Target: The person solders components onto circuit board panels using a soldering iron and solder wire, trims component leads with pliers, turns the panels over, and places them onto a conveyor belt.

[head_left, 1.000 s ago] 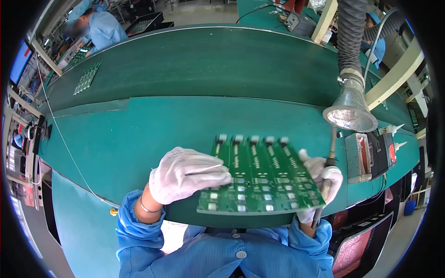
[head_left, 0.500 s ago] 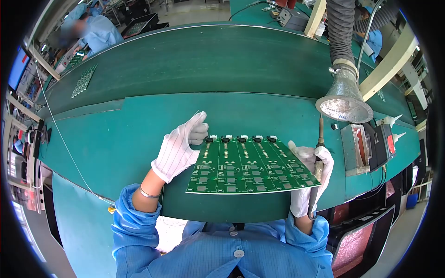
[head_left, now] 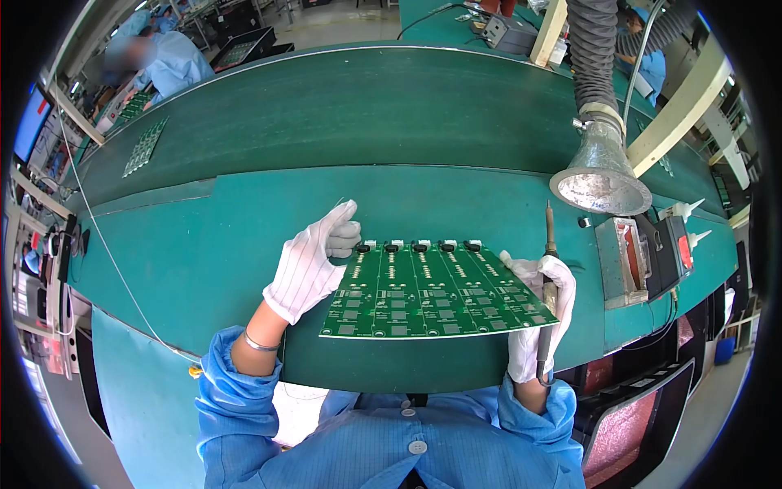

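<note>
A green circuit board panel (head_left: 432,293) is held tilted above the green mat, with several black round parts along its far edge. My left hand (head_left: 314,261), in a white striped glove, is closed at the panel's left edge, with what looks like a thin wire between thumb and fingers. My right hand (head_left: 550,301), also gloved, is closed around a soldering iron (head_left: 551,236) whose tip points away from me; its thumb is by the panel's right edge.
A metal fume funnel (head_left: 601,175) hangs at the right, above a soldering stand (head_left: 623,261) and white-nozzled bottles. Another panel (head_left: 146,147) lies on the dark green belt (head_left: 350,106) at the far left. A co-worker (head_left: 175,61) sits beyond it.
Both hands, the panel and the iron have shifted slightly left in view. The co-worker's hands at the far left have moved.
</note>
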Tool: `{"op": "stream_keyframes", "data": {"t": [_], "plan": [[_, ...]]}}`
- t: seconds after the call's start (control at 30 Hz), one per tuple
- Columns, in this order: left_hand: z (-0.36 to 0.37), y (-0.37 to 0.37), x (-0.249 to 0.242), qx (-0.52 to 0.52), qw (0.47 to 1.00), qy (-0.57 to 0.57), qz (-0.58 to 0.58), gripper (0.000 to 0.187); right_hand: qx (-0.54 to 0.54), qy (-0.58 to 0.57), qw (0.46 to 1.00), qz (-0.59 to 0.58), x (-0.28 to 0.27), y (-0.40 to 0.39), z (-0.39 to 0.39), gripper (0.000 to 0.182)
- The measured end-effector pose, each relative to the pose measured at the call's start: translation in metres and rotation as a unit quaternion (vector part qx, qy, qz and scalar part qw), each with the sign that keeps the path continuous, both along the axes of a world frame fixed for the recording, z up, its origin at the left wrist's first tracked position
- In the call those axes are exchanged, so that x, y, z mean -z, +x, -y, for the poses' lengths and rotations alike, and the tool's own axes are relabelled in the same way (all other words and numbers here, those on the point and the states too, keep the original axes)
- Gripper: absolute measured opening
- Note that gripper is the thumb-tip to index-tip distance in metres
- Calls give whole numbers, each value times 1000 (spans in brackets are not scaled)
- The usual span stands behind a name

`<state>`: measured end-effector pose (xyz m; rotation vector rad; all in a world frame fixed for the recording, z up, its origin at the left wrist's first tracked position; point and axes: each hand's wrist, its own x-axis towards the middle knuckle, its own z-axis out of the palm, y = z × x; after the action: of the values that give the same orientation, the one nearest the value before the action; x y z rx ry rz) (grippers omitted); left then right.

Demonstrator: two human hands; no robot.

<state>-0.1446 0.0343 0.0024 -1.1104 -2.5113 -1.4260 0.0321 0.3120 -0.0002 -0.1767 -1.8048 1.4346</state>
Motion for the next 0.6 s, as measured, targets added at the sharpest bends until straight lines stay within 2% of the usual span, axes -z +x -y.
{"op": "stream_keyframes", "data": {"t": [0.23, 0.5, 0.6], "plan": [[0, 1, 1, -6, 1000, -1, 9, 81, -40, -30, 998, -21, -6, 0, 4, 54], [1, 4, -6, -4, 1000, -20, 10, 80, -56, -65, 996, -35, -4, 1, 3, 49], [-1, 5, -5, -17, 1000, -11, -4, 77, -34, -24, 999, -25, 4, 2, -2, 49]]}}
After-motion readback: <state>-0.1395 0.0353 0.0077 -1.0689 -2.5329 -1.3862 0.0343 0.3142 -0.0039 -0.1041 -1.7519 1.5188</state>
